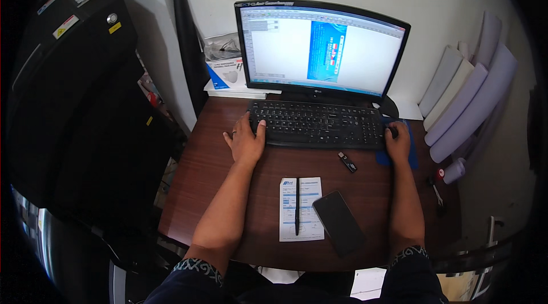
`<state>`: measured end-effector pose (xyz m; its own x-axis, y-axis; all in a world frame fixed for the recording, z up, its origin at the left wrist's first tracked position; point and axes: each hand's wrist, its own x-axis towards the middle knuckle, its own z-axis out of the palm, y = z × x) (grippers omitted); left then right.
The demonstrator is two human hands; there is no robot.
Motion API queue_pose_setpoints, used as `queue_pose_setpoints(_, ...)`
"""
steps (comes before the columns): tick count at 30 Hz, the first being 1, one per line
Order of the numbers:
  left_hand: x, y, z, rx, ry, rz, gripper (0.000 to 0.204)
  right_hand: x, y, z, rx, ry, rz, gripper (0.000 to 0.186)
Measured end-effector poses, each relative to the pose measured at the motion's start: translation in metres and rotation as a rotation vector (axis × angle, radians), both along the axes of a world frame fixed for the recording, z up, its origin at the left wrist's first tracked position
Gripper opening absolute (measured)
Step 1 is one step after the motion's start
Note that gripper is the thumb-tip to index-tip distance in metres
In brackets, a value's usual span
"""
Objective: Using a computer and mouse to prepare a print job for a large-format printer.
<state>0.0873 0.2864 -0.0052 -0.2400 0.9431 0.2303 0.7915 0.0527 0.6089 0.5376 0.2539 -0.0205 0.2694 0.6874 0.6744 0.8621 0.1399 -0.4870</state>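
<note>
My left hand [248, 139] rests at the left end of a black keyboard [319, 125], fingers spread, the thumb by its lower left keys. Around a dark computer mouse [393, 131] on a blue mat [413, 152], my right hand [399, 143] is curled, hiding most of it. Behind the keyboard stands a black monitor [279, 47], lit with a design program and a tall blue layout. On the brown desk, between my forearms, lie a printed form [310, 212] with a black pen [297, 207] across it and a dark smartphone [339, 222] overlapping its edge.
A black USB stick [347, 162] lies below the keyboard. Long pale rolls [465, 98] lean at the right wall, near scissors [438, 190]. A box [227, 73] stands left of the monitor, beside a dark tall roll [188, 47]. A large black machine [74, 121] fills the left.
</note>
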Motion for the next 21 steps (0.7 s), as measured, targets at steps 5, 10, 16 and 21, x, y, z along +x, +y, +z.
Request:
queue_pose_setpoints(5, -0.0030, -0.0010, 0.0006, 0.000, -0.015, 0.007, 0.064, -0.0067, -0.0005, 0.0027, -0.009, -0.008, -0.031, 0.019)
queue_pose_setpoints(10, -0.0002, -0.0004, 0.0003, -0.016, -0.007, 0.003, 0.064, -0.0004, -0.0004, -0.0008, 0.016, -0.036, -0.033, 0.019)
queue_pose_setpoints(16, -0.0013, -0.0012, 0.0006, -0.007, -0.006, 0.009, 0.065, -0.0052, -0.0039, 0.0037, -0.062, 0.005, -0.064, 0.021)
queue_pose_setpoints(21, -0.0006, -0.0016, 0.0019, -0.020, -0.005, 0.010, 0.065, -0.0063, -0.0042, 0.0040, -0.047, -0.028, -0.067, 0.021)
